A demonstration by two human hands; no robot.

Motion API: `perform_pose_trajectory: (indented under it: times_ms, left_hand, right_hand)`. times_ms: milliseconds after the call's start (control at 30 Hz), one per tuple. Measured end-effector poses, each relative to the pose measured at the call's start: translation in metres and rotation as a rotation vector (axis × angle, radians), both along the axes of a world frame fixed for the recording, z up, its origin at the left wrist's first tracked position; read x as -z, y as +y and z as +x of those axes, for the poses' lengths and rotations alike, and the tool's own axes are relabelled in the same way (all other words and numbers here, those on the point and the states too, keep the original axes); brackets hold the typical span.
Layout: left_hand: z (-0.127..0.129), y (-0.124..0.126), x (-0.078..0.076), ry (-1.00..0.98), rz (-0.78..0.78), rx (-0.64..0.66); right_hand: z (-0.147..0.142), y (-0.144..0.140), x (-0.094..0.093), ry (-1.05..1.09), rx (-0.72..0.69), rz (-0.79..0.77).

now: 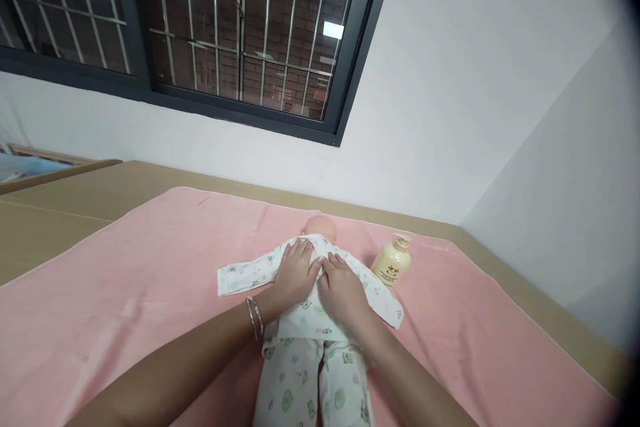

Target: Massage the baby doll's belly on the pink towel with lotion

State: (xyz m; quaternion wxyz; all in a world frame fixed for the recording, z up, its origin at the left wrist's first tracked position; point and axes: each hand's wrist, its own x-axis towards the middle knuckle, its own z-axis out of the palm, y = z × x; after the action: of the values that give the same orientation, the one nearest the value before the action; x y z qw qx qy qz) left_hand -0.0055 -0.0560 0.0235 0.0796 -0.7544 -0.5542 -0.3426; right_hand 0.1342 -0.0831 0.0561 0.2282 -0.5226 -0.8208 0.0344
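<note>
A baby doll [321, 227] lies on a pink mat, the top of its head pointing toward the wall. It wears a white printed long-sleeved top [307, 325] and matching trousers [295, 380]; its sleeves are spread out to both sides. My left hand [296, 271] rests flat on the upper part of the top, fingers stretched out toward the head. Beside it, my right hand [343, 285] also lies flat on the top, with the thumbs close together at the middle. Neither hand grips anything. Two thin bangles [255, 317] circle my left wrist.
The pink mat [165, 267] covers most of a tan surface [65, 197]. A pale yellow pump bottle [393, 260] stands right of the doll, close to its sleeve. Behind are a white wall [410, 113] and a dark-framed window [235, 103] with metal bars.
</note>
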Motion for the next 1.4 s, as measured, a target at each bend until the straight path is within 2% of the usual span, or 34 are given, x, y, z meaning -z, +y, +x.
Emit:
perform_pose_trajectory:
  times_ms: [167,333,433,933,1267,1400]
  left_hand:
    - [0.000,0.000,0.001,-0.008,0.033,0.016]
    - [0.001,-0.002,0.004,0.005,0.141,0.028]
    - [0.001,-0.003,0.005,-0.032,0.140,0.015]
    - [0.001,-0.004,0.001,-0.124,0.082,0.017]
    - [0.001,-0.004,0.002,-0.086,0.106,0.011]
    - [0.001,-0.007,0.000,-0.093,0.089,-0.021]
  right_hand:
    - [0.009,0.016,-0.001,0.147,0.023,-0.051]
    - [0.015,0.036,0.014,0.147,0.019,-0.034]
    - [0.018,0.041,0.021,0.147,-0.021,-0.039]
    - [0.018,0.041,0.027,0.176,-0.019,-0.012]
    - [0.020,0.040,0.022,0.114,-0.028,-0.007]
    - [0.017,0.033,0.015,0.079,-0.019,0.060]
